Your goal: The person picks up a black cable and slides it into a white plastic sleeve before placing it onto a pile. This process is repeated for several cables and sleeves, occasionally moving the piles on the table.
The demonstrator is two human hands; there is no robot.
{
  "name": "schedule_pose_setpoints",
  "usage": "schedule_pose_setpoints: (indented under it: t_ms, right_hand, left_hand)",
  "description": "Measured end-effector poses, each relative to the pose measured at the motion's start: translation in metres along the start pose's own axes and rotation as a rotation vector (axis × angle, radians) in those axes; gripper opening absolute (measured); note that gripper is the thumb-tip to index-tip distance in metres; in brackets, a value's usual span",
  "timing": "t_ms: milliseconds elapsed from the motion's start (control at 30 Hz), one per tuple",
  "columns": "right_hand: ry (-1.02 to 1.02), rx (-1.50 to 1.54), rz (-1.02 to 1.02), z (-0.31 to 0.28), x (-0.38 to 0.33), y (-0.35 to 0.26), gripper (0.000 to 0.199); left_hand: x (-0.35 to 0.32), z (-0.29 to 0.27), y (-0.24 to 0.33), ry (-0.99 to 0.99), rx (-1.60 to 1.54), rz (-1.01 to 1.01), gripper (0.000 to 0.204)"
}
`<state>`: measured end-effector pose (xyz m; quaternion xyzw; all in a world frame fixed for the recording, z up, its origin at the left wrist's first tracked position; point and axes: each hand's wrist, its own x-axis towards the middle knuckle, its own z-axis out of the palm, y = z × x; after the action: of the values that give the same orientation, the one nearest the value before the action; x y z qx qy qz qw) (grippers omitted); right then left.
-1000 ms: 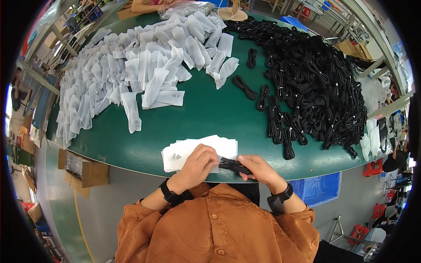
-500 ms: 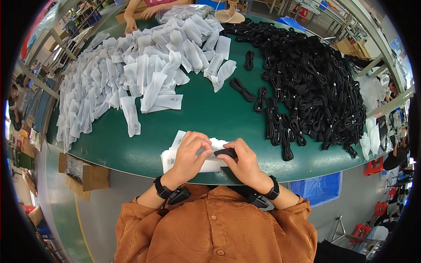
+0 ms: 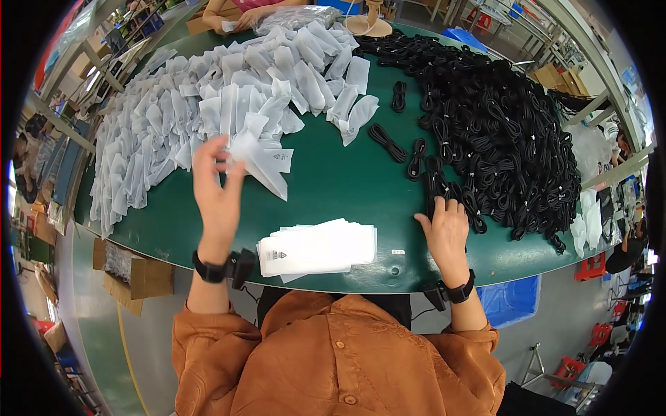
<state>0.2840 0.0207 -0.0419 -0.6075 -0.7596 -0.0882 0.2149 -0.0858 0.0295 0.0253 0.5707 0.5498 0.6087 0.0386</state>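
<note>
My left hand is slightly blurred, its fingers apart beside a white translucent pouch at the near edge of the pouch heap. Whether the thumb still touches that pouch is hard to see. On the right, my right hand lies over the near end of some coiled black cables, thumb spread away from the bent fingers. Between my hands, close to the table's front edge, rests a stack of flat white pouches with small dark print.
A large pile of coiled black cables covers the right of the green table. Loose cable coils lie left of it. Across the table are another person's hands. A cardboard box and blue bin stand below.
My hands have parted from above the stack: the left went forward and left to the pouch heap, the right to the cables. The black coil between them is out of sight.
</note>
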Motion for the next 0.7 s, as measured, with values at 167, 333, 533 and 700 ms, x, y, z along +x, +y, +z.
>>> schedule_pose_setpoints:
  t_ms: [167,333,533,700]
  right_hand:
    - [0.017,-0.006,0.027,0.014,-0.012,0.009,0.030]
    - [-0.079,0.380,0.133,-0.001,-0.020,-0.001,0.026]
    - [-0.211,0.779,0.114,-0.024,-0.042,-0.031,0.028]
    - [-0.135,0.743,-0.141,-0.037,-0.059,-0.041,0.032]
  left_hand:
    - [-0.099,0.024,0.016,-0.703,-0.095,0.105,0.027]
    - [-0.141,0.044,0.023,-0.797,0.111,0.255,0.017]
    - [-0.145,0.043,0.013,-0.752,0.009,0.027,0.010]
    - [-0.142,0.039,0.016,-0.744,-0.131,-0.337,0.007]
